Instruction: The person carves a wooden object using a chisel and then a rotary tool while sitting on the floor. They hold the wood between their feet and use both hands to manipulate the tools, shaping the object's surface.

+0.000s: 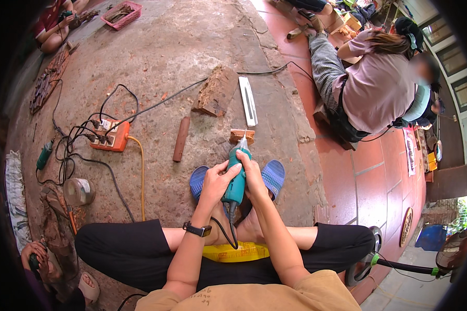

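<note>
Both my hands are wrapped round a teal electric die grinder (235,189), pointed away from me. My left hand (216,181) grips its left side, thumb along the body. On the other side, my right hand (252,175) is closed near the nose. The thin bit reaches a small reddish-brown wood piece (250,137) on the ground; whether it touches cannot be told. A black cord runs from the grinder's rear past my legs. Just beyond lie a white slotted strip (248,101) and a rough wood block (216,91).
A brown wooden stick (181,139) lies left of the wood piece. Farther left, an orange power strip (110,136) carries several tangled black cords. Blue slippers (273,177) flank my hands. Another teal grinder (45,155) lies far left. A person (373,85) sits at the right.
</note>
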Available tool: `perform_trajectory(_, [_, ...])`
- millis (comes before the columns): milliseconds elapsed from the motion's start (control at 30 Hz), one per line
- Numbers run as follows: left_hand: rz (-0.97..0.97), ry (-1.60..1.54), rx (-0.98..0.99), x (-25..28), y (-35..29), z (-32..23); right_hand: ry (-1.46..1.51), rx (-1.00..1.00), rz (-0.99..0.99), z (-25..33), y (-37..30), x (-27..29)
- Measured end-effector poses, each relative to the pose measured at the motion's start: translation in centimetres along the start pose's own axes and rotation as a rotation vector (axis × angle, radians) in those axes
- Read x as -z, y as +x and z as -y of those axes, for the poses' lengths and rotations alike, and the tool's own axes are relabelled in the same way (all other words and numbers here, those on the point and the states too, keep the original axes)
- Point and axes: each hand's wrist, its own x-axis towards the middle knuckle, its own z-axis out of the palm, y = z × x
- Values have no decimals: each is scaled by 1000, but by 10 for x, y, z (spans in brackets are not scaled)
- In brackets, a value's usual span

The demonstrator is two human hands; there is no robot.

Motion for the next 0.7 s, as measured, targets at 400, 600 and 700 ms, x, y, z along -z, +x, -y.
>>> perform_trajectory(400, [-49, -8, -24, 1, -4, 2, -87, -53, 55, 8, 1, -6])
perform_trajectory(600, [-6, -11, 7, 0, 2, 1, 23, -2, -1, 0, 0, -1])
perform_trajectory(700, [-1, -98, 16, 2, 1, 2, -35, -32, 24, 8, -2, -7])
